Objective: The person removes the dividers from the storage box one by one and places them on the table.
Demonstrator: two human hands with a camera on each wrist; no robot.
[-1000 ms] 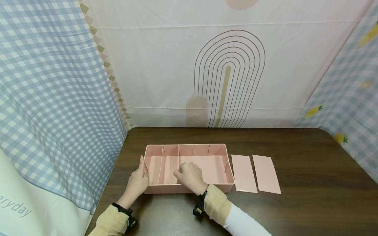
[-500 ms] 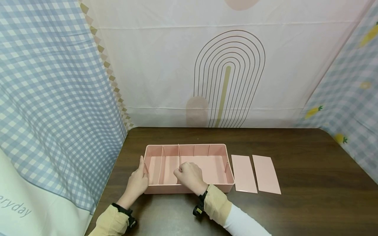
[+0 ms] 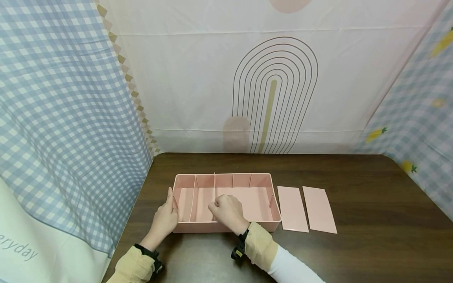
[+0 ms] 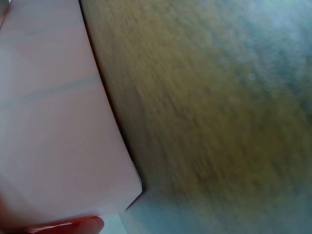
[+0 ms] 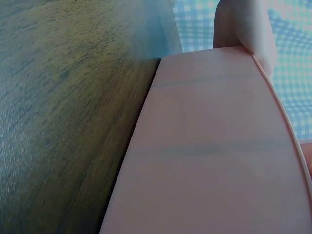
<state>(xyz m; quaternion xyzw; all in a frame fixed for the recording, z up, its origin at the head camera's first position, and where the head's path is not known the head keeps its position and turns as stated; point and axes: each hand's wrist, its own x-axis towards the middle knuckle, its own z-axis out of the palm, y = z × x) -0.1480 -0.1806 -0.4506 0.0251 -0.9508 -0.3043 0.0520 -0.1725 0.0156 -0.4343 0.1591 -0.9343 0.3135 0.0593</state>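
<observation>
Brown table (image 3: 368,196). On it we see a pink box (image 3: 192,227), upright. Inner panel (image 3: 293,208) flat just beside its right end; outer panel (image 3: 319,209) flat beyond. Left hand (image 3: 163,217) clamped on the box's left end. Right hand (image 3: 228,212) curled over a divider (image 3: 214,182) inside; whether it pinches or only presses, we cannot tell.

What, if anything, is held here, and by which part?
Left hand holds the pink box by its left end. Right hand curls over a divider; any pinch there is hidden.
</observation>
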